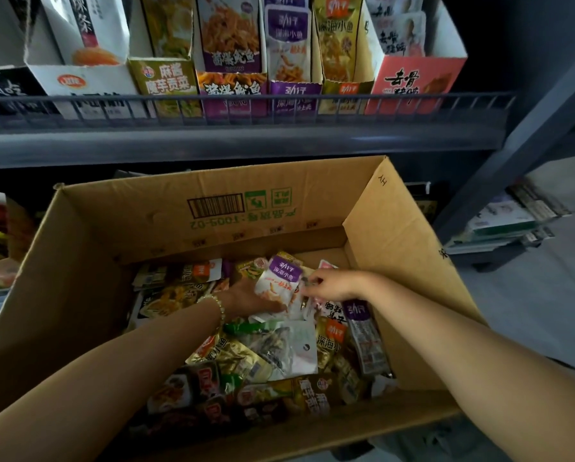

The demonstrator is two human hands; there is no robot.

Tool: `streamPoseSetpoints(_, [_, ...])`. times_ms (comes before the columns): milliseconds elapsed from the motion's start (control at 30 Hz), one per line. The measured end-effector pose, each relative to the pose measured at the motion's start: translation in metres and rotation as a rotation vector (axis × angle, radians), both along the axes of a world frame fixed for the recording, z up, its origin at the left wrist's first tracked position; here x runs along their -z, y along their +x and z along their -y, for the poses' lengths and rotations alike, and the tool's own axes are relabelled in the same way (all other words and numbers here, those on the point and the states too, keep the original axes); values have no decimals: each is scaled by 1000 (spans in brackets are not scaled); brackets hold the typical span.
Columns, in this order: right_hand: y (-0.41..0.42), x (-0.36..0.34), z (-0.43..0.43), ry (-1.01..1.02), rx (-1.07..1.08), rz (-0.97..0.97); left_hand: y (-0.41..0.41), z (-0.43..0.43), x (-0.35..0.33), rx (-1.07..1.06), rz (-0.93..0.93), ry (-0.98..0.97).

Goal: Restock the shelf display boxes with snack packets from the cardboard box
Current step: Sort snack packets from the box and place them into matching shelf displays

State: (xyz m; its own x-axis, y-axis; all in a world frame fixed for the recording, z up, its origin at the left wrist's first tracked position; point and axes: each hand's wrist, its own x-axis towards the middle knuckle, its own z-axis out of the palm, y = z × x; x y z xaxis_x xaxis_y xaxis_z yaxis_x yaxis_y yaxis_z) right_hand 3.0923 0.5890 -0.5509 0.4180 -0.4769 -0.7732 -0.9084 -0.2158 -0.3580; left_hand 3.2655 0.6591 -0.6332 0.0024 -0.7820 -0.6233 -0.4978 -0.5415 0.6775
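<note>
Head view: both hands meet on one purple-topped packet (279, 288) inside the cardboard box (212, 211).
The left hand (246, 299) grips it from the lower left and the right hand (332, 286) pinches its right edge. Its long axis points purple end first toward the shelf (279, 141), where the matching purple display box (294, 91) stands straight ahead and above.

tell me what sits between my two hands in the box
A purple-topped snack packet, held by the left hand and pinched at its edge by the right hand, per the head view.
</note>
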Motion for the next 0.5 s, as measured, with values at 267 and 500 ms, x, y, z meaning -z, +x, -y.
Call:
streamPoseSetpoints(267, [16,-20,3,-145,186,234,34,-15,-51,-18,291,-196])
streamPoseSetpoints(500, [34,-56,-11,-112,348,618,45,-51,-142,-133,226,-336])
